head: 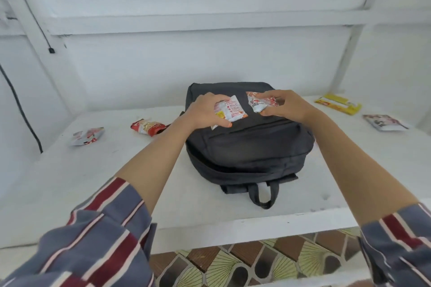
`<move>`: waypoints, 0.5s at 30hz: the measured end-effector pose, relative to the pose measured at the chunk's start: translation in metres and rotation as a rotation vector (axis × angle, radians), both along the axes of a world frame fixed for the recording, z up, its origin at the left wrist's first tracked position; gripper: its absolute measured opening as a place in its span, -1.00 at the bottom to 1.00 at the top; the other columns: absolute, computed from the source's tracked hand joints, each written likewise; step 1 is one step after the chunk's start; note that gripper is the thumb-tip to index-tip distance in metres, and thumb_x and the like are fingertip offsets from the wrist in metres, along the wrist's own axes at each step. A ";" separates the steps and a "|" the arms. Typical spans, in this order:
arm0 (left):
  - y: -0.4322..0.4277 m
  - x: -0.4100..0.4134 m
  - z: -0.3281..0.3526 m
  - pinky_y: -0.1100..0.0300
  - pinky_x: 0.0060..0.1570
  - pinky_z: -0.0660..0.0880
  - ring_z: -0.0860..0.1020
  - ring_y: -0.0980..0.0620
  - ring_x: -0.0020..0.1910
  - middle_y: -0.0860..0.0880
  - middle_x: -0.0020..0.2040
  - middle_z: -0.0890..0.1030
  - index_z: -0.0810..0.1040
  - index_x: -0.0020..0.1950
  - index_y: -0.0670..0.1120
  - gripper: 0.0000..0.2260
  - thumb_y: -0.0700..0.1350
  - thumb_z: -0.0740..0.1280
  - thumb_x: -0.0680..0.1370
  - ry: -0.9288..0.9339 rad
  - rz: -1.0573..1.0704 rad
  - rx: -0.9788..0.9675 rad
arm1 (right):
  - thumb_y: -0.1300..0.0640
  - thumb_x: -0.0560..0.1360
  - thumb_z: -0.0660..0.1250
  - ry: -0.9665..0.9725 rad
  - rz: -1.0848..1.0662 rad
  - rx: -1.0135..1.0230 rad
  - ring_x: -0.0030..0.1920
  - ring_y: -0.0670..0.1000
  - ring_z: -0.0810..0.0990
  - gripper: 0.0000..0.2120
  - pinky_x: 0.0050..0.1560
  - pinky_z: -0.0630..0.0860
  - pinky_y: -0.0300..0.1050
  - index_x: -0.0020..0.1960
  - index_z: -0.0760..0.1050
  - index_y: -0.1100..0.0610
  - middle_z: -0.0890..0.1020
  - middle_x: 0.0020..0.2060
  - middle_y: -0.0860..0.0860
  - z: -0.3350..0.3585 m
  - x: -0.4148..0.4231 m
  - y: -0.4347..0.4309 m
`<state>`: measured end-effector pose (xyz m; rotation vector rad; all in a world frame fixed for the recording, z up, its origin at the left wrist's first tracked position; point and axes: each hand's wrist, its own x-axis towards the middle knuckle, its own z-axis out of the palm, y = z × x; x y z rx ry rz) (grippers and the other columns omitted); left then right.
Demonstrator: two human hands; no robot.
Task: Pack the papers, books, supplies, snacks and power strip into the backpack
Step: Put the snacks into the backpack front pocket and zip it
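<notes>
A black fabric backpack [247, 147] is laid flat on the white painted shelf [116, 182]. Its long axis runs from near to far, with the carry loop [263, 193] pointed toward the viewer and the front pocket faced upward. Over its far end, a white-and-red foil snack packet [231, 109] is gripped by the curled fingers and thumb of the left hand [205, 112]. A crumpled red-and-white packet [258, 102] is pinched between thumb and fingertips of the right hand [284, 105]. A red snack pouch [148, 126] is seen just left of the backpack.
</notes>
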<state>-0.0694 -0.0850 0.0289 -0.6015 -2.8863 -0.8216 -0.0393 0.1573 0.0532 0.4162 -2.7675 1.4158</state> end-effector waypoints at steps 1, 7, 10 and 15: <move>0.009 -0.007 -0.001 -0.04 0.25 0.36 0.38 -0.03 0.21 -0.03 0.19 0.42 0.37 0.38 0.13 -0.26 0.15 0.50 0.23 -0.004 0.010 -0.004 | 0.22 0.39 0.45 0.006 -0.004 0.002 -0.06 -0.11 0.54 -0.60 -0.09 0.42 -0.40 0.21 0.54 0.00 0.57 0.08 0.01 0.001 -0.003 0.008; 0.047 -0.035 -0.002 -0.06 0.26 0.33 0.35 -0.06 0.26 -0.03 0.23 0.41 0.33 0.41 0.13 -0.28 0.10 0.52 0.29 -0.004 0.050 -0.031 | 0.25 0.38 0.45 0.009 -0.010 -0.018 0.02 -0.06 0.51 -0.64 -0.06 0.39 -0.38 0.13 0.56 -0.02 0.56 0.10 0.01 0.003 -0.023 0.043; 0.060 -0.044 -0.001 -0.03 0.26 0.31 0.32 -0.08 0.32 -0.02 0.34 0.39 0.29 0.43 0.16 -0.32 0.09 0.48 0.37 0.007 0.069 -0.169 | 0.25 0.38 0.45 0.010 -0.004 -0.035 0.04 -0.06 0.50 -0.65 -0.05 0.39 -0.35 0.09 0.56 -0.05 0.55 0.09 -0.03 0.001 -0.031 0.053; 0.067 -0.048 -0.012 -0.12 0.42 0.07 0.18 -0.11 0.43 -0.03 0.46 0.25 0.39 0.37 0.18 -0.43 0.12 0.46 0.38 0.023 0.111 -0.223 | 0.24 0.39 0.44 -0.005 0.039 -0.022 0.08 -0.04 0.50 -0.63 -0.04 0.39 -0.34 0.15 0.55 -0.03 0.55 0.10 -0.04 -0.004 -0.038 0.057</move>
